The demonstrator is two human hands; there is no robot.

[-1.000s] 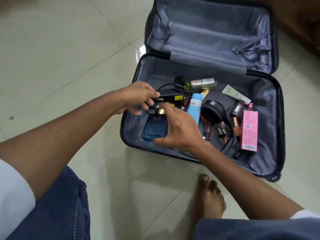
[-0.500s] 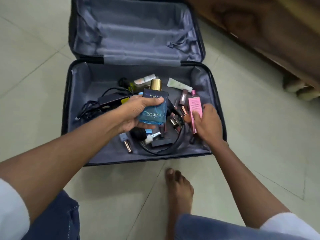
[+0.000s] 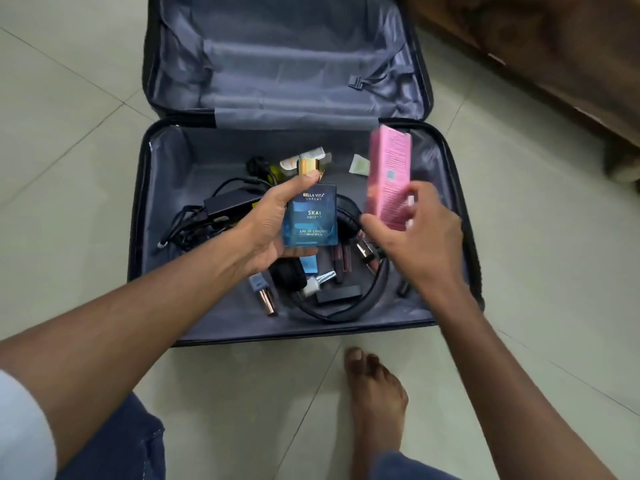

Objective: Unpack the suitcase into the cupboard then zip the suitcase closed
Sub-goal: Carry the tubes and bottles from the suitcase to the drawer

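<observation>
The suitcase point(image 3: 162, 216) lies open on the tiled floor point(image 3: 62, 140), its grey-lined lid point(image 3: 284, 57) flat beyond the hinge and its packed half nearer the person. The left hand point(image 3: 266, 226) grips a blue cologne bottle point(image 3: 310, 216) with a gold cap, thumb across the top and fingers under the base, holding it upright above the middle of the packed half. The right hand point(image 3: 419, 244) pinches the lower end of a pink box point(image 3: 389, 174), which stands nearly upright above the right side of that half, a little blurred. Beneath the hands, on the lining, lie a black power adapter point(image 3: 228, 202) with tangled cable toward the left wall, black headphones point(image 3: 346, 306) near the front edge, and several small cosmetics tubes. A bare foot point(image 3: 375, 403) rests on the floor just before the suitcase's front edge, and wooden furniture point(image 3: 554, 64) stands at the far right.
</observation>
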